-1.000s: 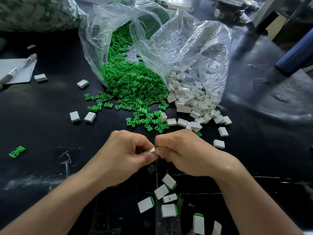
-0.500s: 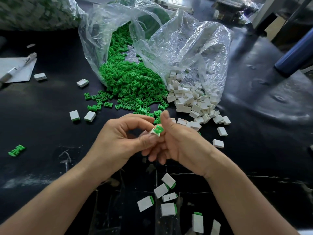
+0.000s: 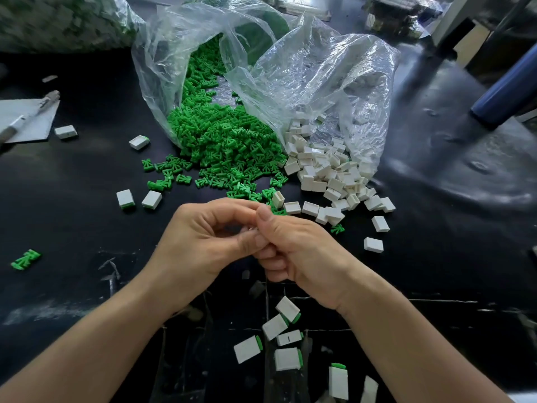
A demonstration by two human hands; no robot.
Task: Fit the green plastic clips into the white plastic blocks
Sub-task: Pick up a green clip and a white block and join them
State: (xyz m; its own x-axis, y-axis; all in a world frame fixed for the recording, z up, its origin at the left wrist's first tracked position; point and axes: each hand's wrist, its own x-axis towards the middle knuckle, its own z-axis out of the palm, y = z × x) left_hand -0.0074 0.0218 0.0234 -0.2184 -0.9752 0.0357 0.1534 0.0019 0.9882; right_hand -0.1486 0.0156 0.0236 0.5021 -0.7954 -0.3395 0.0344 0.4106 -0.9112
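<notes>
— What sort of place is this?

— A small assembly workshop, by the look of it. The black table point(image 3: 436, 271) is scuffed and scratched. One clear plastic bag point(image 3: 158, 62) lies open on it, spilling a heap of green plastic clips point(image 3: 220, 141), and a second bag point(image 3: 334, 71) spills white plastic blocks point(image 3: 328, 173).

— Bulk parts, then?

— Yes, hundreds of each. Finished blocks point(image 3: 286, 359) with green showing at one end lie loose at the near edge. Another full bag point(image 3: 58, 21) sits far left, and a pen point(image 3: 32, 113) rests on a sheet of paper point(image 3: 32, 129). Some blurred equipment point(image 3: 389, 16) stands at the back.
</notes>
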